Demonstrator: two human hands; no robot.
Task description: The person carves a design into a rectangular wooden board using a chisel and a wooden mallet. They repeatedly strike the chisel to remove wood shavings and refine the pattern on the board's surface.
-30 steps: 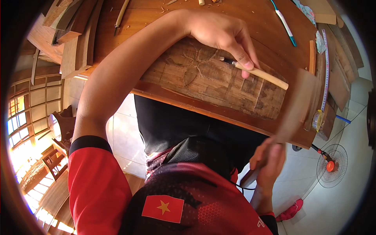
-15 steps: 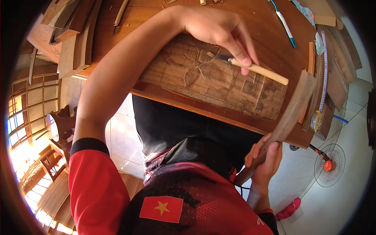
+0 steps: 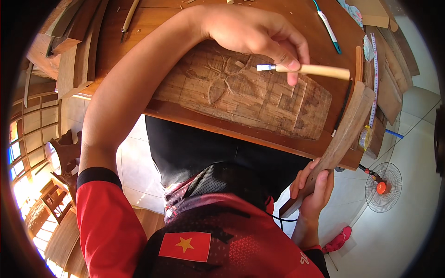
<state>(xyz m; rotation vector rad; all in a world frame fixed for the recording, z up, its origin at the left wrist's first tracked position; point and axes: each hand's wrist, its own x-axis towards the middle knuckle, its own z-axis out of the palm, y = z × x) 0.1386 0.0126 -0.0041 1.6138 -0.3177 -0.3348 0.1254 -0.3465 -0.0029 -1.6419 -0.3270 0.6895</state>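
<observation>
The left hand [image 3: 257,32] is closed around a pale wooden-handled carving chisel [image 3: 303,69], its metal tip just above the brown carved wooden panel [image 3: 241,92] (flower motif cut in) lying on the workbench [image 3: 153,18]; the right hand [image 3: 313,190] grips a long curved wooden mallet [image 3: 340,136] beside the bench edge.

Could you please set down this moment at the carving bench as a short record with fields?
left hand: holds a chisel by its pale wooden handle, metal tip over the panel
right hand: grips a curved mallet below the bench edge, head raised beside the panel's right end
panel: lies flat on the bench, carved with a flower and angular lines
nearby: pen and tape measure on the bench; fan on the floor
</observation>
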